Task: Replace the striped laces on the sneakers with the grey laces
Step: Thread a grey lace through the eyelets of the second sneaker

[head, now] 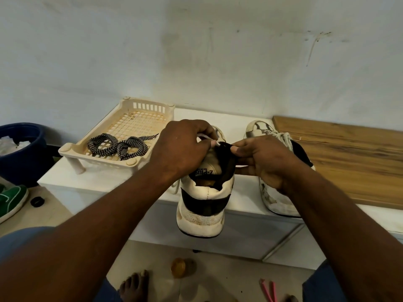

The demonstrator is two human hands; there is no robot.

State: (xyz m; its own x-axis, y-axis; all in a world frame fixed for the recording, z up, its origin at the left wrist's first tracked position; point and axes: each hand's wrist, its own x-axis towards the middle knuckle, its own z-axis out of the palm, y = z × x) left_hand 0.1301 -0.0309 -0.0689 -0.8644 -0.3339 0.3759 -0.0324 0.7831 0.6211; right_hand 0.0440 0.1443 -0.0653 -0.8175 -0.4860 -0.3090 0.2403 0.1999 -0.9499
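Grip tight both sides: L hand (185, 147) pinches grey lace (204, 136), R hand (266, 158) pinches black edge of sneaker (202, 205).

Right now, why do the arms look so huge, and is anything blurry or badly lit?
Head view: the wide lens swells the forearms near the bottom edge; light is soft, no glare; striped laces sharp, the yellowish object on the floor blurred; the left hand pinching the grey lace and the right hand holding the sneaker look dark.
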